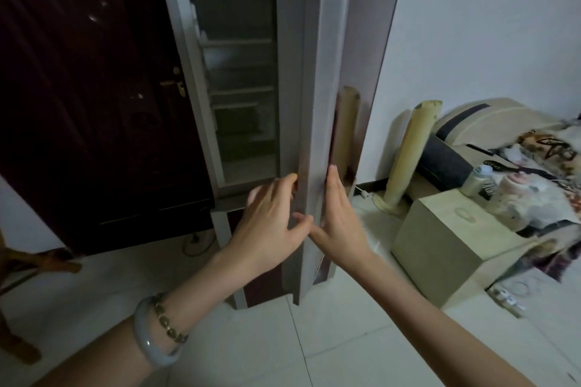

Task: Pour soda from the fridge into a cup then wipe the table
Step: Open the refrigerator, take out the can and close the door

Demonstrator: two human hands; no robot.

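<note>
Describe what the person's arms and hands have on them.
Both forearms are bare, with no sleeves in view. The left hand has a pale grey-green bangle and a bracelet of olive-brown beads at its wrist. The right hand and its wrist wear nothing. No rings show.

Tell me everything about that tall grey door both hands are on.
The fridge door, open and seen edge-on, is a tall upright grey slab with a glossy outer face that mirrors a cream roll. The left hand curls its fingers round its edge; the right hand lies flat on the outer face. Pale shelves show behind it.
</note>
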